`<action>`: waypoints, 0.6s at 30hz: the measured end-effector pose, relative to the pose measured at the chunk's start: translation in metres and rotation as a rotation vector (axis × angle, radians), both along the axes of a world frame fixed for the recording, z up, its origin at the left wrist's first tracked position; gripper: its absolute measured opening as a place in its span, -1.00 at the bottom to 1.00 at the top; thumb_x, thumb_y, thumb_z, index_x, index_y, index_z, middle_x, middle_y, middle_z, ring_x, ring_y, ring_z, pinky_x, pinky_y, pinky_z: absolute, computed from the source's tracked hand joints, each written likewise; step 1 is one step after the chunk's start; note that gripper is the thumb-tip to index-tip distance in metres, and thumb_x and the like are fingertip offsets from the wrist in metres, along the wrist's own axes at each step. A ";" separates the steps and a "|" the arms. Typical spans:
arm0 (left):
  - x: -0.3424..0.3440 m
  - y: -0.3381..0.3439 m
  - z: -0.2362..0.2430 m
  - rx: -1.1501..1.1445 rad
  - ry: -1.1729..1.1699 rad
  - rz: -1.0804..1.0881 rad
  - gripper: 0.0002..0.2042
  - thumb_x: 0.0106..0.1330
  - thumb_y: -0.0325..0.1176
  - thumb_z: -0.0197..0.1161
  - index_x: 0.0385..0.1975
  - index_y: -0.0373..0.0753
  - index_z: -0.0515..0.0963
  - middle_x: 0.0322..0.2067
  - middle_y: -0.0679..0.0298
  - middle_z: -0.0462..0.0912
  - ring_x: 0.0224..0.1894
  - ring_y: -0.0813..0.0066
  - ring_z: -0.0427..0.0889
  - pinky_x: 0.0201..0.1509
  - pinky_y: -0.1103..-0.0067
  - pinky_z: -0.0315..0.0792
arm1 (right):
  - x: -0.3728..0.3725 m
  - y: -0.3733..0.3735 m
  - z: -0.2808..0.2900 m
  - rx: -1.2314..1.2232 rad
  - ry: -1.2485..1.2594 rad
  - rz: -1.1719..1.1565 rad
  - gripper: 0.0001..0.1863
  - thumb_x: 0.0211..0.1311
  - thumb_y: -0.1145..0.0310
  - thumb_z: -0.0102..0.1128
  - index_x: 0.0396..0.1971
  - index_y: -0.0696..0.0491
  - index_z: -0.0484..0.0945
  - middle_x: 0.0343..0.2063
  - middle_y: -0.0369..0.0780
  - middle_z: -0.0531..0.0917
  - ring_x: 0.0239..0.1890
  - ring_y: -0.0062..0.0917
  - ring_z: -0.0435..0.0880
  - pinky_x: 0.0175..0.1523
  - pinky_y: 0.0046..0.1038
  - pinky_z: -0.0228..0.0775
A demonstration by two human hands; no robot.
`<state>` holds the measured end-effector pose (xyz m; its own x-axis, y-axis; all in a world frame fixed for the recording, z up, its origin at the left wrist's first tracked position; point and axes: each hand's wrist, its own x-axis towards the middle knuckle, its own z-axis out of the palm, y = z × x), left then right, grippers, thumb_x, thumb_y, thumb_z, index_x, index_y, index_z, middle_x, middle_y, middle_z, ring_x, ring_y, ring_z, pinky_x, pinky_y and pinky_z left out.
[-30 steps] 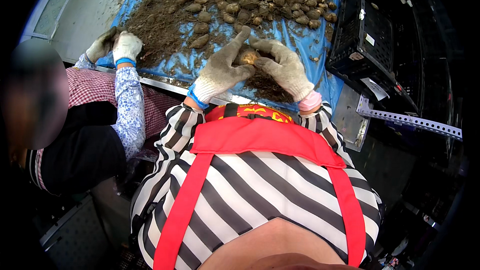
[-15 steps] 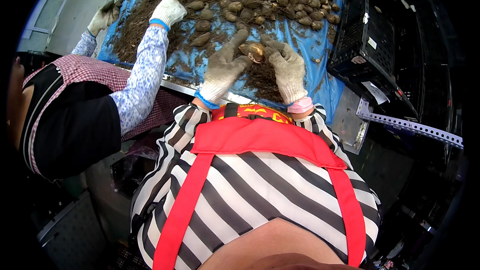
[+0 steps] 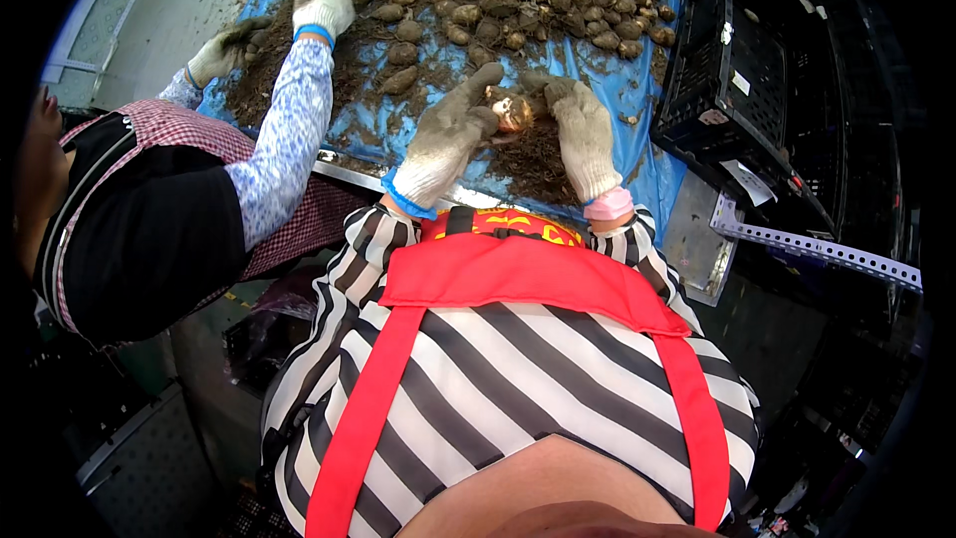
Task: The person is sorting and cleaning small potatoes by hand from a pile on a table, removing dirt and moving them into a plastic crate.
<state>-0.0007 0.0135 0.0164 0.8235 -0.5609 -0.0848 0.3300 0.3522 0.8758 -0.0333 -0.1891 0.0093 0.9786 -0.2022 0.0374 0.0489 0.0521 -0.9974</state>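
A small taro corm (image 3: 512,114), brown with a whitish-pink end turned up, is between my two gloved hands above the blue sheet. My left hand (image 3: 450,132) is closed round its left side, thumb and fingers against it. From the right, the bent fingers of my right hand (image 3: 578,125) pinch the corm's far side; their tips are partly hidden. Both gloves are white knit, soiled grey-brown at the fingers. Below the corm lies a heap of dark root fibres and soil (image 3: 538,161). Farther off spreads a large pile of hairy brown taro corms (image 3: 508,0).
Blue plastic sheeting (image 3: 637,100) covers the table, whose metal edge (image 3: 354,174) runs before me. Black plastic crates (image 3: 737,80) stand at right, above a perforated metal bar (image 3: 827,254). At left, a co-worker's gloved hands (image 3: 324,12) work among soil and roots.
The corm has been turned so its pale end faces up, and my fingers have shifted round it. The co-worker's gloved hands have moved slightly, the nearer one to the left.
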 end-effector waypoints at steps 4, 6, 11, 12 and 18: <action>-0.001 0.000 0.003 0.088 -0.029 0.062 -0.38 0.39 -0.49 0.10 0.47 -0.44 0.18 0.06 0.12 0.60 0.05 0.49 0.61 0.18 0.57 0.52 | -0.011 0.015 0.027 -0.213 -0.110 0.118 -0.64 0.34 0.42 0.27 0.12 0.10 0.66 -0.15 -0.15 0.74 -0.04 -0.45 0.70 0.09 -0.43 0.50; 0.002 -0.002 -0.001 0.122 -0.045 0.027 -0.40 0.39 -0.46 0.14 0.44 -0.41 0.25 0.02 0.13 0.64 -0.01 0.52 0.63 0.13 0.58 0.54 | -0.014 0.016 0.030 -0.364 -0.130 0.110 -0.64 0.32 0.42 0.31 0.12 0.07 0.68 -0.14 -0.14 0.73 -0.03 -0.42 0.71 0.09 -0.43 0.50; 0.005 -0.003 0.002 0.471 -0.195 0.017 -0.37 0.32 -0.52 0.12 0.45 -0.38 0.26 0.05 0.16 0.64 0.02 0.51 0.63 0.15 0.58 0.53 | -0.014 0.024 0.030 -0.365 -0.025 -0.031 -0.72 0.35 0.43 0.23 0.01 0.09 0.71 -0.17 -0.12 0.74 -0.13 -0.40 0.73 0.01 -0.46 0.51; 0.002 -0.003 0.014 0.542 -0.241 0.004 -0.36 0.31 -0.53 0.13 0.46 -0.37 0.27 0.06 0.16 0.64 0.02 0.52 0.63 0.15 0.59 0.52 | -0.011 0.023 0.031 -0.383 0.025 -0.051 -0.73 0.36 0.43 0.21 -0.01 0.10 0.72 -0.18 -0.13 0.75 -0.14 -0.42 0.73 0.01 -0.47 0.51; 0.003 0.000 0.002 0.584 -0.335 0.043 -0.39 0.33 -0.46 0.16 0.44 -0.33 0.32 0.09 0.10 0.63 -0.03 0.47 0.68 0.12 0.58 0.57 | 0.003 0.012 0.026 -0.209 0.126 0.035 -0.73 0.42 0.45 0.10 0.00 0.17 0.69 -0.12 -0.16 0.77 -0.09 -0.51 0.70 0.05 -0.50 0.49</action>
